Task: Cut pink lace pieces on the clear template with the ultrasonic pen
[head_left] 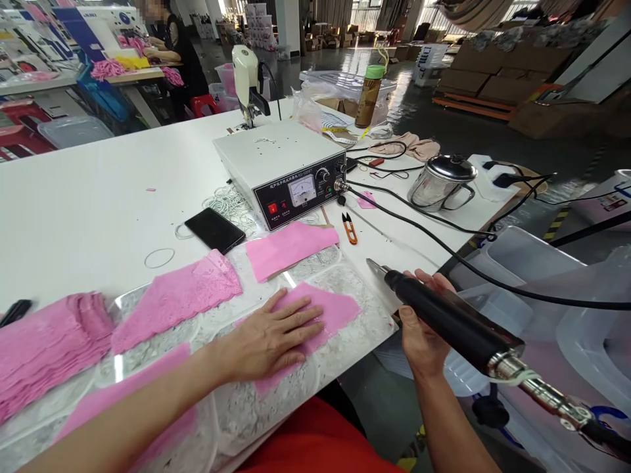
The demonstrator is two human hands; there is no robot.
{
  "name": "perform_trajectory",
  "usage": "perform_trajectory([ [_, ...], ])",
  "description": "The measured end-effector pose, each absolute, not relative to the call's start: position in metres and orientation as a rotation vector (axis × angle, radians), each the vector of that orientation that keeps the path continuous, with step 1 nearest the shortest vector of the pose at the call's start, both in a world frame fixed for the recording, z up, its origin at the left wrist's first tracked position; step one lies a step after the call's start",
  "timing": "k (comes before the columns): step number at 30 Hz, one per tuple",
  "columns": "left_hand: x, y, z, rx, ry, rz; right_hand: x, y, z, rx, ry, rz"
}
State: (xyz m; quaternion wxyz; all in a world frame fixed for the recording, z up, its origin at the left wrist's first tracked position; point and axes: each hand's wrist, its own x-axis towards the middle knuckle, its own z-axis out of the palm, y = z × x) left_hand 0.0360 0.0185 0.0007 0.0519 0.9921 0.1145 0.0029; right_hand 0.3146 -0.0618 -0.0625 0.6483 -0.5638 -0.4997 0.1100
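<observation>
On the left of the surface (98,203), a stack of pink lace (49,348) looks soft, best lifted by an edge. Next, the left hand (276,334) lies flat, fingers slightly spread, on a pink fabric piece (340,310), probably light and limp, apt to slide unless pressed. The right hand (419,335) grips a black tool (448,315), likely stiff and heavier, by its barrel, clear of the pointed tip (376,267).

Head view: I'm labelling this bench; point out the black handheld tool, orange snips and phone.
Black handheld tool (448,320), head view, barrel middle.
Orange snips (351,236), head view, handle.
Phone (215,230), head view, dark face.
</observation>
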Motion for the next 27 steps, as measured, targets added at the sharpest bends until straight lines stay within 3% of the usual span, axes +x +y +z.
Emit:
perform_trajectory([
  [10, 0.037, 0.019, 0.001, 3.014, 0.327, 0.112, 0.326, -0.024, -0.02, -1.147, -0.828, 0.08],
  [16, 0.037, 0.019, -0.001, 3.072, 0.31, 0.152, 0.321, -0.051, 0.022, -0.963, -0.789, 0.337],
  [27, 0.038, 0.018, -0.003, 3.037, 0.332, 0.142, 0.311, -0.05, 0.024, -1.138, -1.105, 0.284],
])
